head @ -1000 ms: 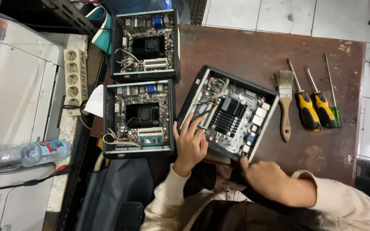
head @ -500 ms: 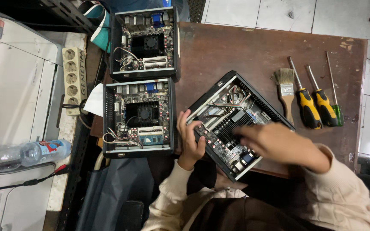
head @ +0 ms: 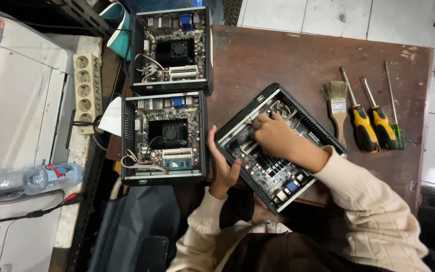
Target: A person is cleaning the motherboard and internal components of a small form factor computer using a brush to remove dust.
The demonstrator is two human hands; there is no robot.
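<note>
The left hand (head: 223, 168) grips the near-left edge of the open black small computer case (head: 278, 146), steadying it tilted at the front of the brown wooden worktop (head: 278, 60). The right hand (head: 274, 135) reaches inside, fingertips curled among the parts; whether it pinches anything is hidden.

Three open computer cases on table (head: 278, 55): two stacked far (head: 171, 48) and near (head: 163, 137) at left, third (head: 278, 151) tilted mid-table. Right: brush (head: 335, 108), then three screwdrivers (head: 373, 118). Off left edge: power strip (head: 87, 90), bottle (head: 26, 179).
</note>
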